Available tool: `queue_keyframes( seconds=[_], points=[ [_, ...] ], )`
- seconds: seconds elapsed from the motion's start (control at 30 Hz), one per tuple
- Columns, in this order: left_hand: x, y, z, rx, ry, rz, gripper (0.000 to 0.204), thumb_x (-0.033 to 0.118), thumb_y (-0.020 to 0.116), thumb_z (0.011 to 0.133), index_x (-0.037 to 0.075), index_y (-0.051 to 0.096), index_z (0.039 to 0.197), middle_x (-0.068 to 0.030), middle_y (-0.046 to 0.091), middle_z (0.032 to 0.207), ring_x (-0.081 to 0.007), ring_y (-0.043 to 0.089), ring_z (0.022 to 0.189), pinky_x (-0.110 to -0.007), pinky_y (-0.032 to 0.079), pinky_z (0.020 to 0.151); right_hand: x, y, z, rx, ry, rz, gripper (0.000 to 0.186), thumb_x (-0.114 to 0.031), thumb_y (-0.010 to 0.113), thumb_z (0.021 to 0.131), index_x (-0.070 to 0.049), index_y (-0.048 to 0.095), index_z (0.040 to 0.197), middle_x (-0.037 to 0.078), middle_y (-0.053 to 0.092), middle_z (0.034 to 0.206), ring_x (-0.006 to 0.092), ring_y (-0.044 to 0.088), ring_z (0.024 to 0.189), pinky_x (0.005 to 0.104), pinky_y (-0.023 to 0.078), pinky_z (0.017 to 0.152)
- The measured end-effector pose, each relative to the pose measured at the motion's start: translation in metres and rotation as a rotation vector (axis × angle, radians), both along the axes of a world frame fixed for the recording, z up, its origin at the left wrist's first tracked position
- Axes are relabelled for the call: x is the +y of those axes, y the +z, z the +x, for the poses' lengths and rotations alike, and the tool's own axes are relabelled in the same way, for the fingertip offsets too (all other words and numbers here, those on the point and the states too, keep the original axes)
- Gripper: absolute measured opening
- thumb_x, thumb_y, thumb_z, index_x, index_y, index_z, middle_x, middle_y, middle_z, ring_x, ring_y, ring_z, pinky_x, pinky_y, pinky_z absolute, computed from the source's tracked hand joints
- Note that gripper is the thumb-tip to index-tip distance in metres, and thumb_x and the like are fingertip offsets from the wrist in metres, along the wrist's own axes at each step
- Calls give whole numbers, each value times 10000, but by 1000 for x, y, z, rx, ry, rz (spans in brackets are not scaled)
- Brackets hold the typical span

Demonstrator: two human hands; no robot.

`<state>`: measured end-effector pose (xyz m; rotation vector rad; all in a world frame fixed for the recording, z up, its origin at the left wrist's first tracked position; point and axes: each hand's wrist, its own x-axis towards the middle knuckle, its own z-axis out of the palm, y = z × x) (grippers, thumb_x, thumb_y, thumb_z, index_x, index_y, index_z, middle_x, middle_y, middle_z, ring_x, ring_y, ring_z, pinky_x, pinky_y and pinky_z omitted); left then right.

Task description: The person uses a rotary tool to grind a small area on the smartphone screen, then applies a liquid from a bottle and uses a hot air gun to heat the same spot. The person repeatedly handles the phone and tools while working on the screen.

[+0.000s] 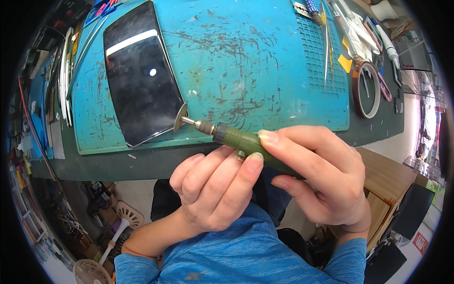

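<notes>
A slim green rotary tool [236, 138] lies slantwise across my fingers, with a round cutting disc [179, 117] on its metal tip. My right hand [326, 175] grips the rear of its body between thumb and fingers. My left hand [213, 189] is curled closed under the front part, thumb and fingertips at a small knob [241, 155] on the tool's side. Beyond the disc, a glossy black phone-like screen panel [137, 90] rests on the scratched teal mat [222, 94]. In this view the disc overlaps the panel's near right corner; whether they touch I cannot tell.
At the right of the bench lie a roll of brown tape [366, 90], tweezers [326, 42], a razor blade [302, 9] and a yellow scrap [344, 63]. Long thin tools and cables line the left side. Below the bench edge stands a fan [92, 270].
</notes>
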<state>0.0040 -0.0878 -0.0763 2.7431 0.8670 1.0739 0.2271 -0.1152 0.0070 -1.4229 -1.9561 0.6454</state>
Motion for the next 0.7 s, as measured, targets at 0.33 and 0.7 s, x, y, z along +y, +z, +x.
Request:
queue_keyframes(
  seconds=[0.33,0.7],
  points=[
    [1,0,0,-3,-3,1,581,148,763,894,5,606,1434,-130,668,1262,-314,613,1169,-468,440,1018,0,-2,0,-9,2,28,438,-162,819,903,32,736,1287,205,751,1153,318,756,967,374,623,798],
    [1,1,-1,8,-11,-7,612,141,755,881,-2,591,1453,-139,664,1287,-316,612,1180,-468,442,1018,-2,-3,-1,-4,-17,26,436,-170,820,906,23,738,1287,201,752,1157,319,759,967,376,627,797]
  ],
)
